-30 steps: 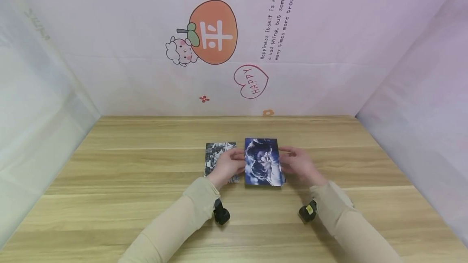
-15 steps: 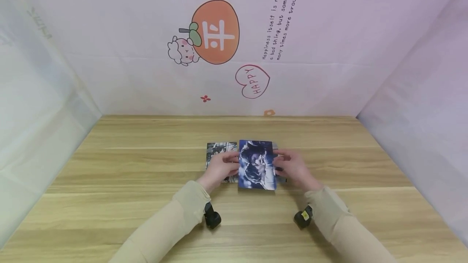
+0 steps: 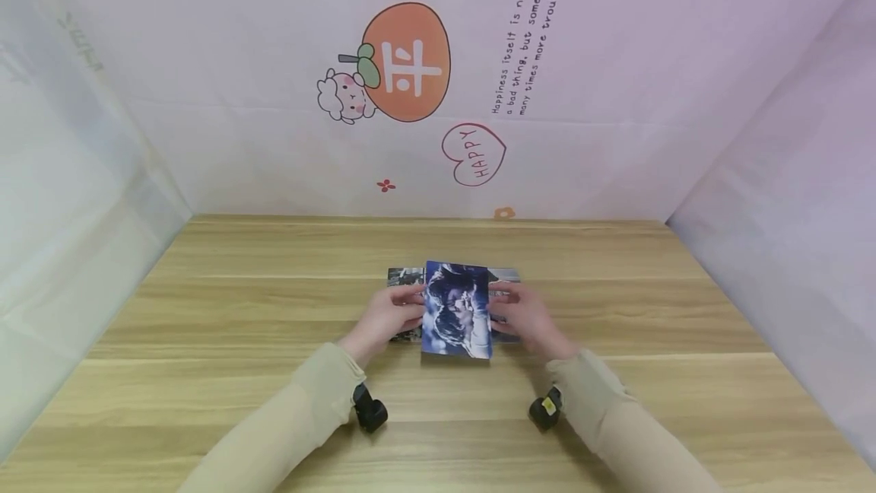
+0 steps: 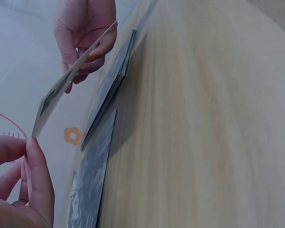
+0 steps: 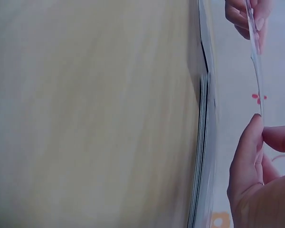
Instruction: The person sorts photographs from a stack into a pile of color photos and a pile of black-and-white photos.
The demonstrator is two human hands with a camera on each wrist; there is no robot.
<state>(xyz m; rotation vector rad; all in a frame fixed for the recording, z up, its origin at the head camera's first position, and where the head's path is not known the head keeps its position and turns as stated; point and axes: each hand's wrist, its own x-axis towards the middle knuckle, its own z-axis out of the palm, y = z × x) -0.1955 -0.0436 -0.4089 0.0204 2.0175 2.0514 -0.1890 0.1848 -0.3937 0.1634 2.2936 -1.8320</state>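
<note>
A blue picture card (image 3: 456,310), seen nearly edge-on in both wrist views, hangs above the table between my hands. My left hand (image 3: 390,314) pinches its left edge between thumb and fingers. On the opposite edge, my right hand (image 3: 530,316) pinches it the same way. Below and to the left lies a black-and-white card (image 3: 405,278), partly covered by the held card and my left hand. A stack of cards (image 4: 111,83) lies under my right side; its layered edges (image 5: 202,142) show in the right wrist view.
The wood-grain table (image 3: 239,310) reaches back to a white printed cloth wall (image 3: 274,158). White cloth also hangs at the left and right sides. A small black camera is strapped to each wrist.
Both hands have carried the blue picture card leftward, from over the stack towards the black-and-white card. More of the stack now shows on the right, and the card has tilted slightly.
</note>
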